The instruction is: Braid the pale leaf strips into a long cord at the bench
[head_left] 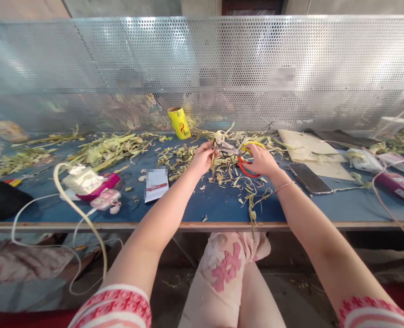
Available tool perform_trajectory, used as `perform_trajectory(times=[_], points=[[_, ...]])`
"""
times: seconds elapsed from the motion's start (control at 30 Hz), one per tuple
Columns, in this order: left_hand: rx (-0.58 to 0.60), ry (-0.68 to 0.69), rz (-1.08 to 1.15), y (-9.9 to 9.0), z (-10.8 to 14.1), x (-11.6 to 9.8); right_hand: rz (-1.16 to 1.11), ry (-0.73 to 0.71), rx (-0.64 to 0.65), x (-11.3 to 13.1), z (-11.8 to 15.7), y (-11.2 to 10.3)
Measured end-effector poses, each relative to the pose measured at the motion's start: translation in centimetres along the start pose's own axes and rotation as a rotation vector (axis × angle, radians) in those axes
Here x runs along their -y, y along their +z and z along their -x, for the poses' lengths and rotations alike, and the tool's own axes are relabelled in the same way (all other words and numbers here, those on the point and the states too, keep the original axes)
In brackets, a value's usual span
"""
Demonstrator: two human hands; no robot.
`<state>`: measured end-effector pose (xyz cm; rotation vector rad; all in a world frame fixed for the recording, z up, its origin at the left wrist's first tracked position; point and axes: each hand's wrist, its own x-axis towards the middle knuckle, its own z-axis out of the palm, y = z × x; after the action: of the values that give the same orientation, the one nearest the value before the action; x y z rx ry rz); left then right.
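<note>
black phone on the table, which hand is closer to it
Right: the right hand is left of and slightly beyond the phone; the left hand is farther left.

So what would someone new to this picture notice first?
Probably the bright yellow tube on the blue table, in front of the perforated metal screen. Next, the scissors with red and yellow handles in the right hand, near the middle. Then the pale green plant scraps strewn across the table.
</note>
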<state>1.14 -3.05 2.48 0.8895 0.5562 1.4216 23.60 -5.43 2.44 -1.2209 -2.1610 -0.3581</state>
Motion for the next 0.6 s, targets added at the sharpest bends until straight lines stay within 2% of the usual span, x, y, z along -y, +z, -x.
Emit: perform_trajectory(times=[0.2, 0.43, 0.6], points=[[0.031, -0.003, 0.039, -0.1, 0.1, -0.1, -0.006, 0.036, -0.034, 0.0, -0.1, -0.2], [-0.080, -0.025, 0.093, 0.3, 0.4, -0.8, -0.043, 0.075, -0.069, -0.1, -0.1, -0.4], [-0.093, -0.008, 0.127, 0.3, 0.4, -1.0, -0.022, 0.078, -0.030, -0.2, -0.1, -0.3]])
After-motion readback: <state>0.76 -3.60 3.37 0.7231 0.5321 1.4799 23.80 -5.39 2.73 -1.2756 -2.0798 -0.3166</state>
